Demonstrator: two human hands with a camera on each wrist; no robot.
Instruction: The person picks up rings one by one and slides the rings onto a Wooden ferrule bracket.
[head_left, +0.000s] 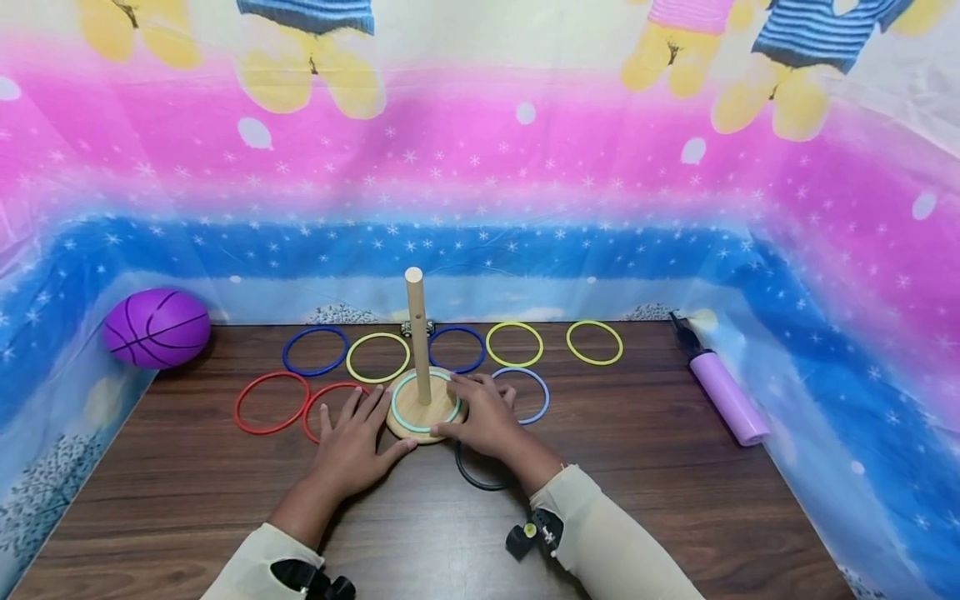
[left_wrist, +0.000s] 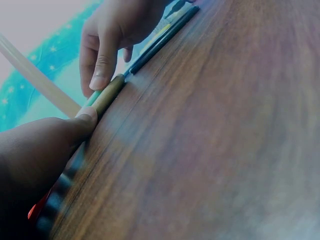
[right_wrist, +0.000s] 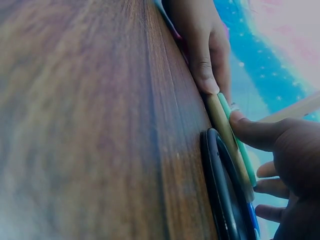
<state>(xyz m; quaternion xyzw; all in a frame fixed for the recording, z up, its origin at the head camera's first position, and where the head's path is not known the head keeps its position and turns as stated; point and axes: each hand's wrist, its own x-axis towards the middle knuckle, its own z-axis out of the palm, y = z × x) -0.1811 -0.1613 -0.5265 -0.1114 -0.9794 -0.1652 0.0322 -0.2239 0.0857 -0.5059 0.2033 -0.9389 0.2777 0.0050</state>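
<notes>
A pink-and-blue printed cloth hung behind a brown table. The left hand had its fingers spread, the thumb touching the near edge of a wooden stand. Between both hands, a teal ring lay flat on the stand's base, around the post. The right hand touched that ring; whether it gripped it could not be told. A black ring lay just beside the right hand, nearer the person. Left of the left hand lay a red ring and, farther off, a purple ball.
</notes>
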